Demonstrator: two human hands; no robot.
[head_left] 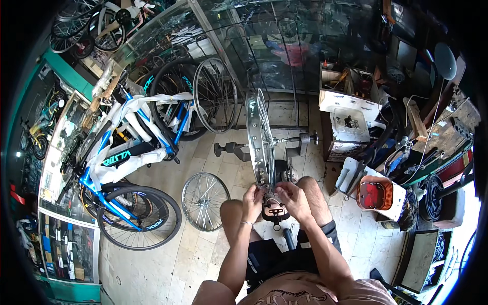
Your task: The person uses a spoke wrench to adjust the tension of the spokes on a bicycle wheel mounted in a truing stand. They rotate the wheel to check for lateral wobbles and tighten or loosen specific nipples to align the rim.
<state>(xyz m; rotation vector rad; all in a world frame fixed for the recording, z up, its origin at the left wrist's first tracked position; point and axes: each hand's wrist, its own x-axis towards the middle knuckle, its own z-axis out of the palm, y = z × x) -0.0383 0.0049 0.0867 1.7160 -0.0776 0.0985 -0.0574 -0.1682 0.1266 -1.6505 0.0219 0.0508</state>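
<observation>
A bare spoked bicycle wheel (250, 134) stands upright in front of me, its axle carried by a dark truing stand (294, 151). At the near edge of the rim my left hand (252, 203) is closed, its fingertips pressed together by the metal. Just across from it, my right hand (295, 199) also pinches close to the rim and spokes. Whatever sits between the fingertips is too small to make out. Under the hands is a pale and dark piece with slots and a ring (276, 212), part of the stand's near end or something lying there.
On the left, a blue bicycle (109, 206) with wrapped frame tubes leans among loose wheels. A second spoked wheel (206, 202) lies on the tiled floor by my left knee. To the right are an orange basket (375, 193), a white cabinet (349, 124) and a cluttered bench (442, 132).
</observation>
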